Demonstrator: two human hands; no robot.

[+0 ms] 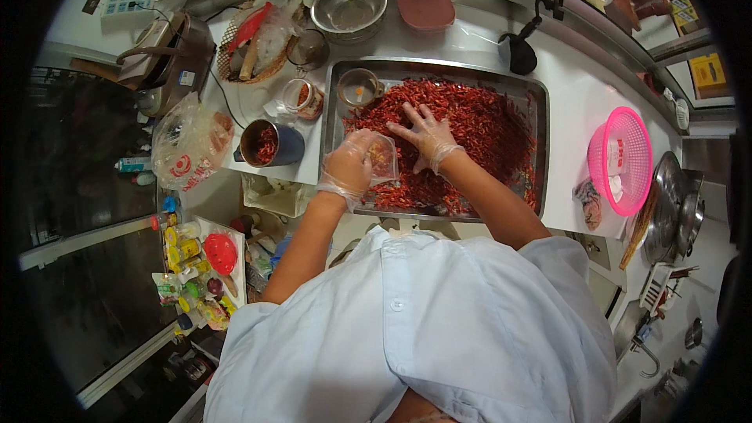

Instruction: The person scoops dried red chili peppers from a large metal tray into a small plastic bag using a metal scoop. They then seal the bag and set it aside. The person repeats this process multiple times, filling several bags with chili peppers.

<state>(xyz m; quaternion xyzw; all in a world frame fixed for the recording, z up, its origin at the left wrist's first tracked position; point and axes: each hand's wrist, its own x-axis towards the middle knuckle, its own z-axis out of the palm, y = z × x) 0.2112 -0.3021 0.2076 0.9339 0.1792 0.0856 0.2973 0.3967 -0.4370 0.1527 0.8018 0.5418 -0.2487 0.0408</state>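
Note:
Before me lies a large metal tray (543,129) with a heap of dried red chili pieces (482,123). My left hand (351,161), in a clear plastic glove, grips a clear plastic container (385,158) at the tray's left side; some yellowish bits show in it. My right hand (426,132), gloved too, rests with spread fingers on the chilies, holding nothing that I can see. A clear glass cup (357,87) stands in the tray's upper left corner. Left of the tray are a dark blue mug (285,142) with chili pieces inside and an open jar (309,103) of reddish contents.
Along the back stand a woven basket (226,61), a metal bowl (349,4), a pink lidded container (426,7) and a black stand (520,54). A crumpled plastic bag (191,141) lies at the left. A pink colander (621,158) and metal pot lids (664,205) are at the right.

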